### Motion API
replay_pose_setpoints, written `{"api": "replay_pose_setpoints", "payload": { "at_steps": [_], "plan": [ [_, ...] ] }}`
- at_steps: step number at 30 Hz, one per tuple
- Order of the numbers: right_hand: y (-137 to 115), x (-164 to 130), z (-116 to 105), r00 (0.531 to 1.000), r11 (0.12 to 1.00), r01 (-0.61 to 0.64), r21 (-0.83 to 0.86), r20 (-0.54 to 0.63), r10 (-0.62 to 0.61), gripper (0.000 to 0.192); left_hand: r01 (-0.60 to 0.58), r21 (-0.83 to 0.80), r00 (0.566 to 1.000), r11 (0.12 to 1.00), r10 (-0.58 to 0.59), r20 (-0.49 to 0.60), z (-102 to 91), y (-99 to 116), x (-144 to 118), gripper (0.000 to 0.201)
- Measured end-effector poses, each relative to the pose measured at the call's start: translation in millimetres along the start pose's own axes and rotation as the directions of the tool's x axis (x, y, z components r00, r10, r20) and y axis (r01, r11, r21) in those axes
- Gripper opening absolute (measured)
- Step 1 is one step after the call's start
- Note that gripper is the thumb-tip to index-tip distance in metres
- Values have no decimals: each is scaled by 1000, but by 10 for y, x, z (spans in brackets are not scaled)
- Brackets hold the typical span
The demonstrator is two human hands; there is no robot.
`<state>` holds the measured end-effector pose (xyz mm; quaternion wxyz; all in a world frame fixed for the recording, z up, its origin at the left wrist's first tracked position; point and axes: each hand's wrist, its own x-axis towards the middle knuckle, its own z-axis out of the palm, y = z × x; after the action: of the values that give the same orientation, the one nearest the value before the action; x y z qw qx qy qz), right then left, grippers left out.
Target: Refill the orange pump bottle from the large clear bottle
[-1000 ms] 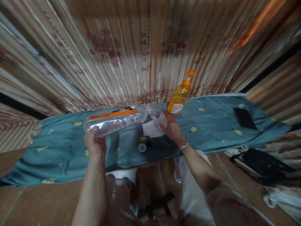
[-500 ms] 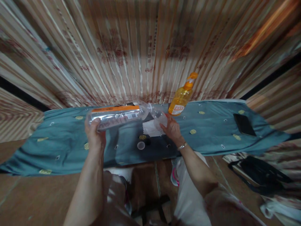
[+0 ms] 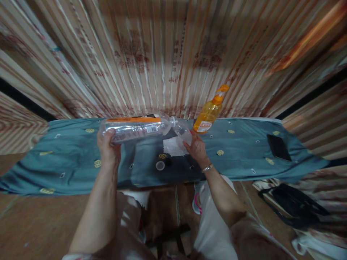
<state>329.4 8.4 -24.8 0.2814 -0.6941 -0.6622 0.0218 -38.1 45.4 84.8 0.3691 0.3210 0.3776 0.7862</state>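
My left hand (image 3: pixel 110 146) is closed around the base end of a large clear plastic bottle (image 3: pixel 130 135) with an orange-striped label. The bottle lies nearly level in the air, its neck pointing right. In my right hand (image 3: pixel 197 147) is a small clear plastic bottle (image 3: pixel 182 132), tilted so its narrow end meets the large bottle's mouth. Whether liquid passes between them cannot be made out. Below them a white paper sheet (image 3: pixel 173 147) lies on the cloth. Nearer me are a round translucent lid (image 3: pixel 160 165) and a small dark round thing (image 3: pixel 168 161).
A yellow pump bottle (image 3: pixel 206 118) stands just beyond my right hand. On the right of the teal tablecloth (image 3: pixel 238 159) lies a black phone-like object (image 3: pixel 278 147). A dark bag (image 3: pixel 296 204) rests below the table at right. A striped curtain (image 3: pixel 154 72) hangs behind.
The view has shifted slightly. Both hands keep their grip, and the two bottles stay mouth to mouth in nearly the same pose.
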Motion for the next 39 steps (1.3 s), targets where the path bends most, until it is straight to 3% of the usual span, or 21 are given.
{"api": "replay_pose_setpoints", "payload": {
  "at_steps": [6,22,27,39],
  "plan": [
    [0,-9,18,997,998,38,51,-64,-34,67,-15,12,1000,1000,15,1,62,15,-16,88],
    [-8,-2,-18,1000,1000,-2,-5,4,2,67,-55,-21,998,998,55,-14,56,-41,13,84],
    [56,-5,7,998,998,53,34,-27,-52,66,-63,-25,998,998,64,16,42,-16,22,86],
    [53,1,13,1000,999,31,-23,1,-31,66,-54,4,998,999,54,-12,13,-21,54,82]
  ]
}}
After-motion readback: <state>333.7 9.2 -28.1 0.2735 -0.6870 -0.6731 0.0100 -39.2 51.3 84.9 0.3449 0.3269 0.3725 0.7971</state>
